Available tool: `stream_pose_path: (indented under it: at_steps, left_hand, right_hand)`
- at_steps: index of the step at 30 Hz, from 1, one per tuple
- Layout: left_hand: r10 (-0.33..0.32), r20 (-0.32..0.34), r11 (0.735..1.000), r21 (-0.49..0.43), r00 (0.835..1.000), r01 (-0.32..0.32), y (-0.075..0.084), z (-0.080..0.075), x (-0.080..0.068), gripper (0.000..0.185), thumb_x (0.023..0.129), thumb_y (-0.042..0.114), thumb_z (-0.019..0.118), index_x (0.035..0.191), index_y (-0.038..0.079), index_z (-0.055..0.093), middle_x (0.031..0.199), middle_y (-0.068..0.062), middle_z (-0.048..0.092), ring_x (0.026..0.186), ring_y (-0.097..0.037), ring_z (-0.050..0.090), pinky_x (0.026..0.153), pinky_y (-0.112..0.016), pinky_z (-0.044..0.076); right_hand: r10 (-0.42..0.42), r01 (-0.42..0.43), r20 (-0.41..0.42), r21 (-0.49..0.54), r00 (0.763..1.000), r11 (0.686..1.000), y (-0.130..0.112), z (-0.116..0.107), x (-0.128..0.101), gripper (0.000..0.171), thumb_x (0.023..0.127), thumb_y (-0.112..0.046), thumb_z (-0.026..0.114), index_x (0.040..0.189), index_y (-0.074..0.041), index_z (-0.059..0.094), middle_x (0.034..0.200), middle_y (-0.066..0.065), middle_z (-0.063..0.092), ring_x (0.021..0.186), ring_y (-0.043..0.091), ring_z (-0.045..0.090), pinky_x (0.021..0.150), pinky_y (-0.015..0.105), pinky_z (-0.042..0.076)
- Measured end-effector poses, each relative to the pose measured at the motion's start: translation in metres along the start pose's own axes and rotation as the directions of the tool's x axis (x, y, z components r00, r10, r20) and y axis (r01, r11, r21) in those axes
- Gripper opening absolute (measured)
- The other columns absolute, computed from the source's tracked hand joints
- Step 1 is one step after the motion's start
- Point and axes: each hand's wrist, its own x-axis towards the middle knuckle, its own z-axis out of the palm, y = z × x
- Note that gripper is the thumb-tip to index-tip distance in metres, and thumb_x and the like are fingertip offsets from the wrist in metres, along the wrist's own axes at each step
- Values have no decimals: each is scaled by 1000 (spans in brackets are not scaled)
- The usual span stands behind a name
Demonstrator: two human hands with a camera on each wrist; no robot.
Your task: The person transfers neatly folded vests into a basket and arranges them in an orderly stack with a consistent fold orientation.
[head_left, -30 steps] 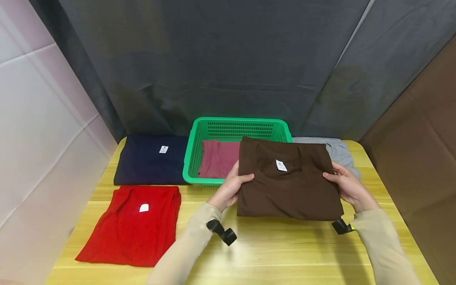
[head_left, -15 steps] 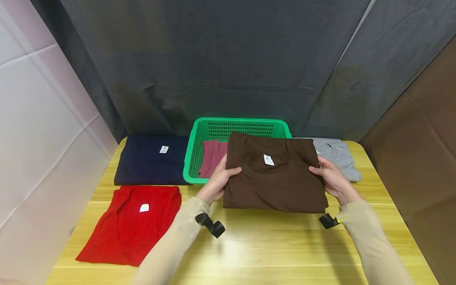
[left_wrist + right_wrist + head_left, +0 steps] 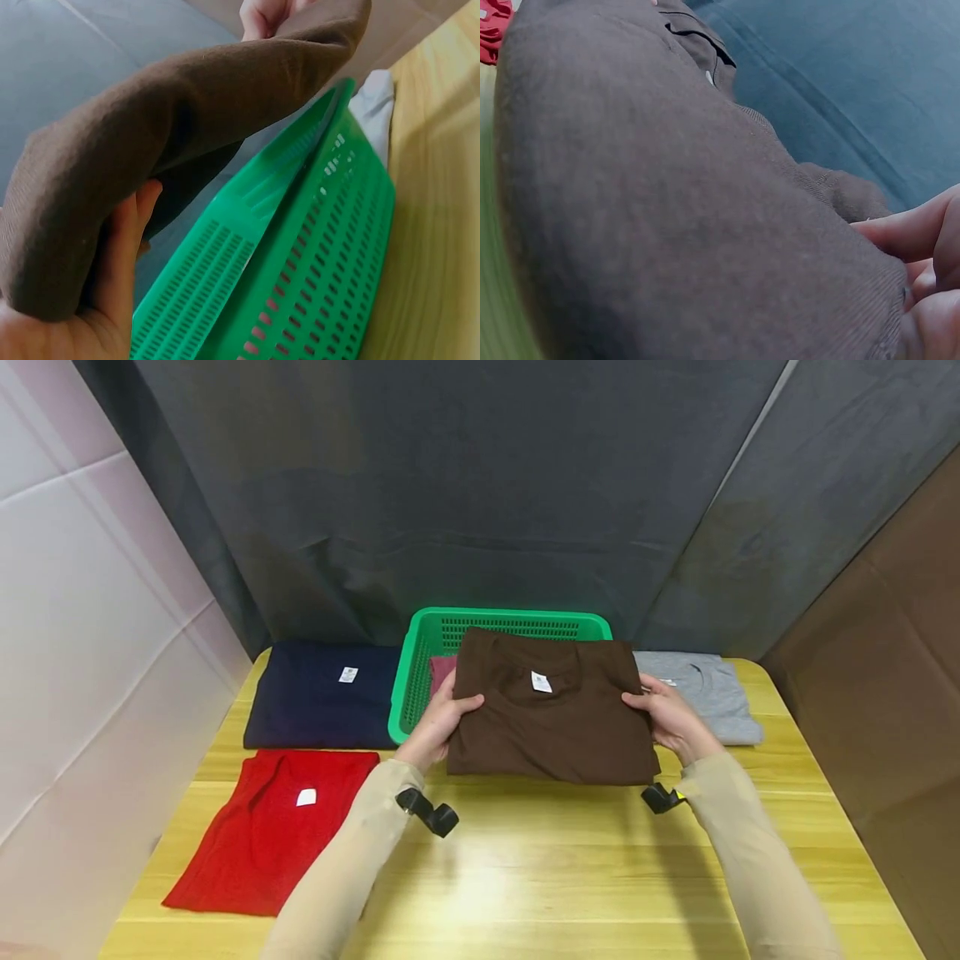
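Head view: a worktop (image 3: 495, 868) of pale, yellowish wood with rounded far corners stands before a dark grey curtain (image 3: 480, 485), with a white panel (image 3: 90, 643) on the left and a brown panel (image 3: 892, 693) on the right; its near edge is cut off. A folded brown shirt (image 3: 555, 731) is held up over the front of a green basket (image 3: 510, 612), covering most of its opening, so that only a strip of pink cloth (image 3: 441, 670) shows inside. The shirt's long axis runs left to right, dipping slightly to the right; its neckline and white label lie towards the curtain. The left hand (image 3: 438, 720) and right hand (image 3: 675, 718) grip its two short sides, thumbs on top, the other fingers mostly hidden. A navy shirt (image 3: 315, 702) lies left of the basket, a grey shirt (image 3: 708, 697) right of it, and a red shirt (image 3: 277, 843), partly behind the left sleeve, nearer the person. Left wrist view: the shirt sags over the left hand, whose palm is cropped; the fingers close on its edge beside the basket's perforated wall. Right wrist view: blurred brown fabric fills most of the frame, and the cropped right fingers pinch its edge.
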Motion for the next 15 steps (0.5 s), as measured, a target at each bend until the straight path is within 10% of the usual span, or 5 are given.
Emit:
stream_pose_path:
  at_steps: [15]
  left_hand:
    - [-44,-26,999,23,999,45,5,-25,12,59,93,2,43,144,19,19,132,-15,37,82,-10,59,68,-27,52]
  right_hand:
    - [39,-38,5,-51,999,998,2,15,30,50,92,4,39,139,-1,24,93,-4,58,80,10,61,70,26,51]
